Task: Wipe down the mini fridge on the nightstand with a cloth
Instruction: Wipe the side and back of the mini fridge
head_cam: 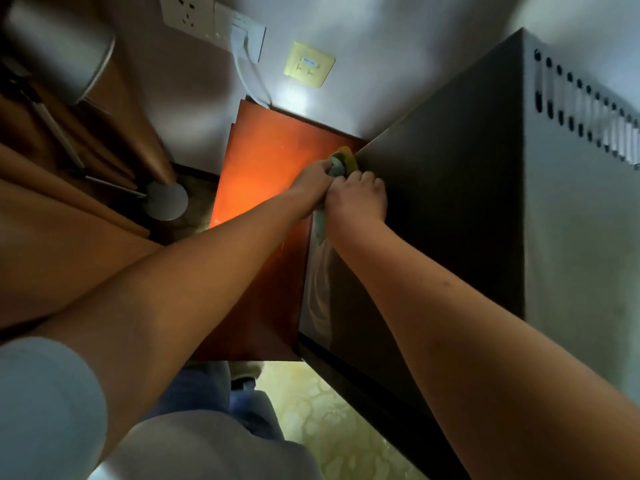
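The dark grey mini fridge (450,188) stands at the right on the reddish-brown nightstand (263,174), its vented side facing right. A yellow and grey-green cloth (343,162) is bunched at the fridge's left side near the back. My left hand (313,183) grips the cloth from the left. My right hand (358,199) is curled round it too, knuckles against the fridge's side. A strip of the cloth hangs below my right wrist. Most of the cloth is hidden by my fingers.
On the wall behind are a white socket (188,13) with a plugged-in white cable (249,64) and a yellow plate (309,65). A floor lamp (59,46) with a round base (167,201) stands left, by brown curtains. Patterned floor lies below.
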Demonstrator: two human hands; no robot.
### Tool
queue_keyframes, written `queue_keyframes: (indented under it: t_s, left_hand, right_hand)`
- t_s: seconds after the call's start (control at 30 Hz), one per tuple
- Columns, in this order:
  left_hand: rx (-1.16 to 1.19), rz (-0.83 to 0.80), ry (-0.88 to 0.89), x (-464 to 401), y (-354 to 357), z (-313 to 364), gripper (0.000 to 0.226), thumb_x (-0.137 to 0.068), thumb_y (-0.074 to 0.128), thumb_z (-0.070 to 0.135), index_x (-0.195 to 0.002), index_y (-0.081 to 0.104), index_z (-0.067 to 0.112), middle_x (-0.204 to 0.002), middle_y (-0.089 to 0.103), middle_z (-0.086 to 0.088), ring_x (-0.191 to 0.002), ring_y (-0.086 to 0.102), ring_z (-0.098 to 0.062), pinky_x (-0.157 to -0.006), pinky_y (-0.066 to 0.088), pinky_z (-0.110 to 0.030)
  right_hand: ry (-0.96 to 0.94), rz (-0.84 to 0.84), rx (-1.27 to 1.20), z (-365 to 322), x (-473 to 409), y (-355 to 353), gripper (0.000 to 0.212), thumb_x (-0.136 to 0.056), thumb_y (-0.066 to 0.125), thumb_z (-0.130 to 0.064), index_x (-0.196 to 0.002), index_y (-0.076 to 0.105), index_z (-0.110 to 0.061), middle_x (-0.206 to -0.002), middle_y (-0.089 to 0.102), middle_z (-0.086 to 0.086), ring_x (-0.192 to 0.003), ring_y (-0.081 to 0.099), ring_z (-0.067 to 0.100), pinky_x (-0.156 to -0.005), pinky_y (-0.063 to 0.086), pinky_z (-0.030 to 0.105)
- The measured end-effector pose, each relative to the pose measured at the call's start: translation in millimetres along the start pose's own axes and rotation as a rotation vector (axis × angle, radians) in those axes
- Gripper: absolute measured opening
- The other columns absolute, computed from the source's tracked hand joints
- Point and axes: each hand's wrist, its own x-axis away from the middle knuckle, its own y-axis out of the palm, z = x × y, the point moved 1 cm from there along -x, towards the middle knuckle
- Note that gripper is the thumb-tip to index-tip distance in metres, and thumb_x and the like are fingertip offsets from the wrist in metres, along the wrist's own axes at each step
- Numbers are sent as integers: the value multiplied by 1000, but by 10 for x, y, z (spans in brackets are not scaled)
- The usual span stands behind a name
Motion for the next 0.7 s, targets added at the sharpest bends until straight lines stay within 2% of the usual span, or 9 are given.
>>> queue_keyframes:
  t_s: [0.07,0.17,0.27,0.37,0.47,0.6,0.7]
  left_hand:
    - [-31,7,73,62,-12,254,30,-76,52,29,-99,67,17,-113,70,-20,-101,64,-30,-93,52,-42]
    - [-156,-17,207,176,10,786,24,-91,53,21,-105,67,8,-108,68,-19,-93,59,-26,-78,45,-33]
    - [-212,-19,368,302,57,1320,17,-98,51,14,-100,66,8,-100,69,-11,-88,59,-24,-68,43,-25]
    - [-177,-47,444,392,65,1612,15,-101,47,8,-94,60,12,-82,60,2,-71,49,-10,-55,35,-17]
    - [-189,-47,454,331,60,1502,11,-100,50,11,-95,59,15,-83,61,5,-78,55,-13,-63,40,-22]
    - [-212,-10,328,94,23,915,21,-97,56,19,-116,64,12,-101,66,-3,-92,59,-20,-68,41,-26]
    - [-184,-30,223,-98,-45,407,17,-92,61,23,-106,64,13,-101,68,-6,-90,59,-21,-69,40,-28]
  right_hand:
    - [30,42,10,111,19,-181,40,-104,37,-28,-139,46,-9,-138,50,17,-126,46,31,-100,36,39]
    - [94,123,52,377,50,-581,37,-105,37,-25,-137,50,-11,-136,52,15,-124,48,29,-97,36,37]
    - [187,203,110,647,87,-944,36,-105,42,-26,-136,52,-10,-131,55,15,-122,49,30,-94,36,37]
    - [242,252,146,772,104,-1093,40,-102,50,-34,-131,52,-8,-123,57,14,-115,53,29,-80,31,37]
    - [210,280,71,740,91,-971,37,-99,53,-35,-126,54,-10,-120,58,15,-111,55,30,-80,34,38]
    - [127,267,0,430,-25,-516,28,-99,55,-30,-122,56,-14,-117,60,12,-106,55,26,-86,40,37]
    - [66,225,-13,121,-152,-147,30,-102,48,-28,-126,54,-13,-120,59,10,-106,54,25,-84,39,36]
